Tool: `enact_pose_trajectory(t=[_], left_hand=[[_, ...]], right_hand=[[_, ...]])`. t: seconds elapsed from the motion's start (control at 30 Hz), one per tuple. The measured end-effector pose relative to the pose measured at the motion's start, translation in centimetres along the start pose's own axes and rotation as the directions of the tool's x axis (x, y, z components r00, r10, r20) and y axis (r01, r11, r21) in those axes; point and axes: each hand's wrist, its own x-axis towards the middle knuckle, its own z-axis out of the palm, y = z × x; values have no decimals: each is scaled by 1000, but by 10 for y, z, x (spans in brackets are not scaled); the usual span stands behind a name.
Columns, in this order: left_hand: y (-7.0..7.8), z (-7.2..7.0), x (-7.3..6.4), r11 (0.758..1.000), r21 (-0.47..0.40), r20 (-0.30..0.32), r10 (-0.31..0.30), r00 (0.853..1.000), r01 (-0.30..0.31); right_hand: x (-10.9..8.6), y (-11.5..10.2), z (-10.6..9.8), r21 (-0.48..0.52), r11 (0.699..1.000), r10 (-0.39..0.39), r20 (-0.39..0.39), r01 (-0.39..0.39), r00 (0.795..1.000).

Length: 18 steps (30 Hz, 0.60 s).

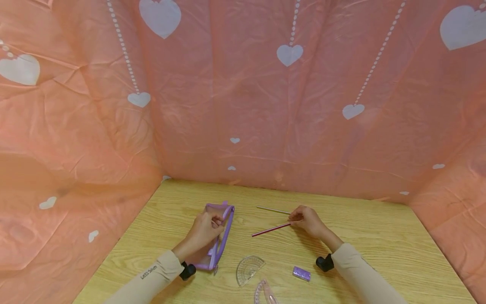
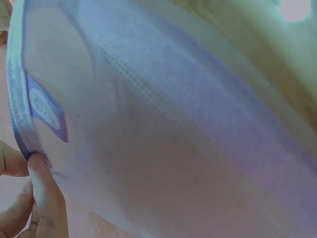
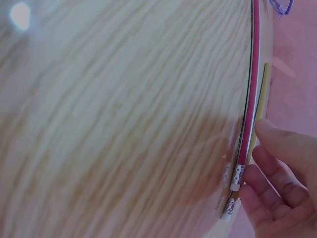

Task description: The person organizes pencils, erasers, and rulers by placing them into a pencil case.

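Note:
A purple mesh pencil case point(image 1: 225, 236) with a zip lies on the left of the table, its zipped side facing right. My left hand point(image 1: 203, 231) is over it, and thumb and finger pinch the zip edge, as the left wrist view shows. On the other side, my right hand point(image 1: 308, 221) holds a red pencil point(image 1: 271, 230) and a yellow pencil point(image 1: 274, 210) near their eraser ends. Both point left and fan apart in the head view. White erasers point(image 3: 236, 187) show beside the curled fingers in the right wrist view.
In front, between the arms, lie a clear protractor point(image 1: 249, 269), a small purple wrapped block point(image 1: 301, 273) and a pinkish measuring piece point(image 1: 269, 292) cut off by the frame. An orange-pink cloth point(image 1: 262, 109) with white hearts surrounds the wooden table point(image 1: 372, 236).

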Motion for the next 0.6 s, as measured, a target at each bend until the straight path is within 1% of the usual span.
enact_pose_trajectory(t=[0.1,0.23,0.33,0.43,0.6], left_hand=[[-1,1,-1,1000,8,-2,10,1000,-10],[-1,1,-1,1000,9,-5,15,1000,-15],[-1,2,0,1000,3,-3,3,1000,-3],[-1,2,0,1000,-5,0,-5,1000,5],[-2,2,0,1000,-5,0,-8,1000,8]], right_hand=[[-1,1,-1,-15,1000,1,-3,-1,1000],[-2,2,-1,-31,999,-23,-11,22,1000],[-2,4,-1,-38,999,-34,-11,33,999],[-2,6,1,-57,998,-25,-11,25,1000],[-3,8,5,-89,996,-28,-8,27,1000]])
